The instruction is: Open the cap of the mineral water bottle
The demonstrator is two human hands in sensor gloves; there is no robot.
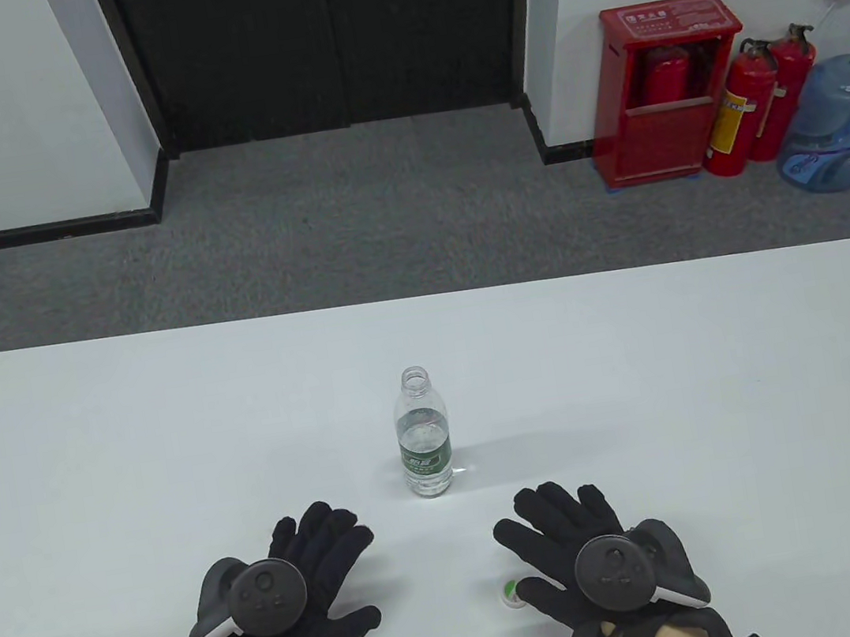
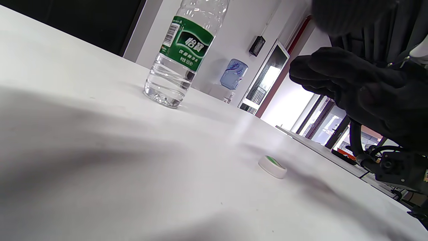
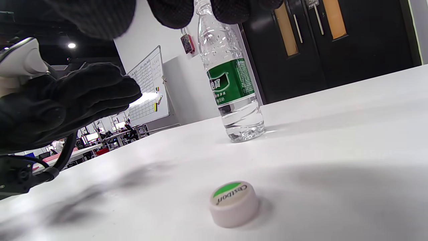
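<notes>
A clear water bottle (image 1: 423, 438) with a green label stands upright on the white table (image 1: 91, 432), its mouth open and uncapped. It also shows in the left wrist view (image 2: 179, 57) and the right wrist view (image 3: 232, 83). The white cap with a green top (image 1: 511, 592) lies on the table beside my right thumb; it also shows in the left wrist view (image 2: 272, 166) and the right wrist view (image 3: 234, 203). My left hand (image 1: 318, 566) is open and empty, fingers spread, near the table's front, left of the bottle. My right hand (image 1: 560, 530) is open and empty, right of the bottle.
Beyond the table's far edge is grey carpet, a dark double door, a red extinguisher cabinet (image 1: 666, 91), two red extinguishers (image 1: 752, 106) and a blue water jug (image 1: 838, 121) at the back right.
</notes>
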